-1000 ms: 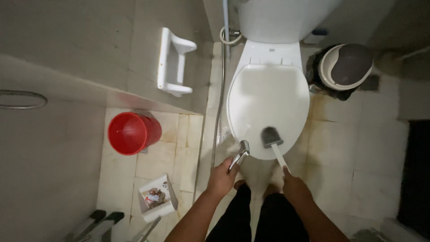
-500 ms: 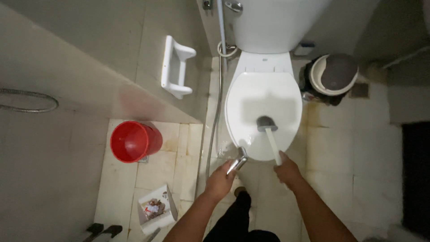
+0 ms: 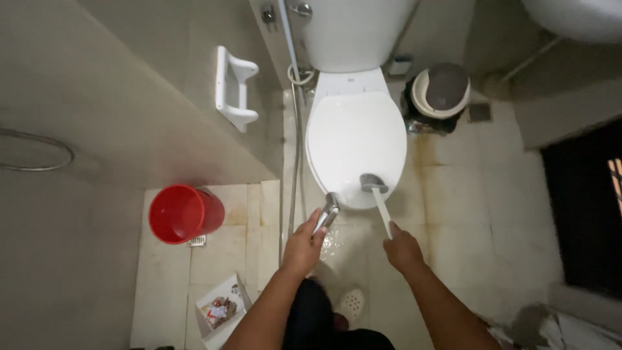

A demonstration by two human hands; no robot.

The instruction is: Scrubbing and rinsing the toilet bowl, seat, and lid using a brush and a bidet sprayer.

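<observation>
- Since a second ago my toilet brush (image 3: 374, 184) has stayed on the front part of the closed toilet lid (image 3: 353, 139), shifting only a little across it, and both my hands keep their grips.
- My right hand (image 3: 402, 248) has its fingers wrapped tight round the lower end of the brush's white handle; the grey brush head rests on the lid near its front edge, towards my right.
- My left hand (image 3: 303, 245) has its fingers closed round the metal spray nozzle (image 3: 328, 210), whose tip sits just beside the lid's front rim, a little left of the brush head.
- From the nozzle a hose (image 3: 297, 136) runs up along the toilet's left side to the wall.
- On the floor (image 3: 453, 214), the tiles in front of the toilet look wet where my hands are.
- At the left a red bucket (image 3: 184, 214) stands on the floor against the wall, with a small open carton (image 3: 219, 312) nearer to me.
- Right of the toilet, a dark waste bin (image 3: 437, 97) with a pale lid ring stands by the back wall.
- A white paper holder (image 3: 236, 87) hangs on the left wall.
- My white clog (image 3: 350, 303) shows between my arms.
</observation>
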